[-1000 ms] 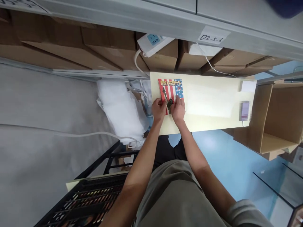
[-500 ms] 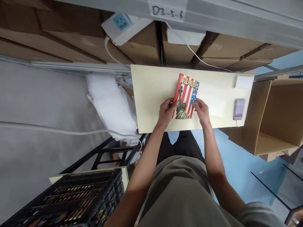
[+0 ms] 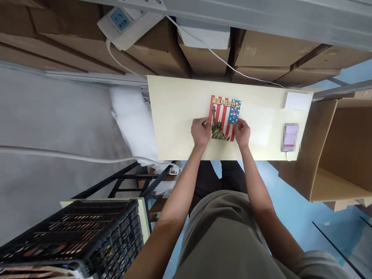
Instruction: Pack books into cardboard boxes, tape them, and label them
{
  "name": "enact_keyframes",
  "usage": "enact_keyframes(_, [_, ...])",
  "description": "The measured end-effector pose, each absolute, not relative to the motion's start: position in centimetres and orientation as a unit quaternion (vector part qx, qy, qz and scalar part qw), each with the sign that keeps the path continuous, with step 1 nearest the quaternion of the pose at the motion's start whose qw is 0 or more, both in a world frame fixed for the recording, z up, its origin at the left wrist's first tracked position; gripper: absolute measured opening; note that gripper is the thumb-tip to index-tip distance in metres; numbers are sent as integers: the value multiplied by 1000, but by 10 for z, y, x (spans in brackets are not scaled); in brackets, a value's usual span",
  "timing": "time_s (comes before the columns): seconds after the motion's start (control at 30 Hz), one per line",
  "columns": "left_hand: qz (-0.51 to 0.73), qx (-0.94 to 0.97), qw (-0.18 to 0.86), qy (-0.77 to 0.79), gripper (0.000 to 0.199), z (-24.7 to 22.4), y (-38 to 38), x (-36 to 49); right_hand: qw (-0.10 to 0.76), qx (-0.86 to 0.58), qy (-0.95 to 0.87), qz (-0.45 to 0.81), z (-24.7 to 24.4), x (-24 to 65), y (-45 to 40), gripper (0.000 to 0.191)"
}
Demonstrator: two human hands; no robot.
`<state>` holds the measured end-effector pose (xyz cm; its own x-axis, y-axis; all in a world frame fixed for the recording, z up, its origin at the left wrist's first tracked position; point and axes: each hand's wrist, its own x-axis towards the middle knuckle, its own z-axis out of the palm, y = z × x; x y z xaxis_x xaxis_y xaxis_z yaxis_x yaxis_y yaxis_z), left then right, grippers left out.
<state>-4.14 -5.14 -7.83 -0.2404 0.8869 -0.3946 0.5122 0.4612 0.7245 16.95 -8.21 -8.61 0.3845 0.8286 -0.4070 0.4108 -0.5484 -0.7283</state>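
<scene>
Striped book [image 3: 223, 119] between both hands, left hand [image 3: 201, 132] and right hand [image 3: 242, 132] pinching its side edges

A closed paperback book with a glossy red-and-white striped cover [image 3: 223, 118] is held by its side edges between the left hand [image 3: 201, 131] and the right hand [image 3: 242, 132]. It is front side up over the middle part of a pale yellow, rectangular tabletop [image 3: 174, 116]; whether it touches the surface cannot be told. Yellow Chinese characters run along its far edge, upright to the person. A blue patch with white stars and a small red emblem fills the upper right, and a green Statue of Liberty stands at the lower left.
</scene>
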Motion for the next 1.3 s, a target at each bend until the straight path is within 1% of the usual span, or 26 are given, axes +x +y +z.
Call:
enact_keyframes(0.13, [220,445,323,806,24,-86,-48,-44,232,-795,-439,349,-77,160,-91,47])
enact_keyframes(0.2, [219,433,313,816,22,-93,-43,-41,208,-792,-469,331,-73,153,-95,50])
enact_keyframes(0.27, [227,424,329,813,10,-100,-39,-38,184,-790,-491,318,-70,147,-98,54])
enact_keyframes(0.3, [234,424,337,807,8,-102,-37,-37,174,-790,-497,313,-69,145,-99,55])
enact_keyframes(0.37, [249,432,339,798,13,-105,-35,-36,165,-791,-502,308,-69,142,-99,56])
enact_keyframes(0.43, [253,438,332,796,13,-105,-35,-36,163,-793,-501,306,-72,141,-97,57])
enact_keyframes(0.53, [220,423,344,809,14,-103,-35,-36,164,-799,-491,308,-76,141,-93,54])
enact_keyframes(0.63, [195,416,351,816,11,-101,-31,-32,167,-801,-484,311,-80,143,-89,48])
enact_keyframes(0.73, [242,439,333,799,10,-99,-30,-26,179,-796,-484,317,-84,148,-88,46])
enact_keyframes(0.8, [266,431,345,790,10,-96,-34,-24,183,-792,-486,322,-85,151,-89,48])
enact_keyframes(0.9, [272,388,372,798,8,-90,-48,-29,180,-779,-503,329,-86,153,-88,52])
enact_keyframes(1.03, [314,323,366,814,5,-83,-76,-50,158,-744,-551,344,-83,144,-83,55])
enact_keyframes(1.13, [329,246,370,833,9,-82,-94,-67,130,-710,-588,365,-79,133,-80,53])
enact_keyframes(1.3, [359,187,433,805,10,-79,-99,-77,103,-692,-604,381,-77,130,-81,47])
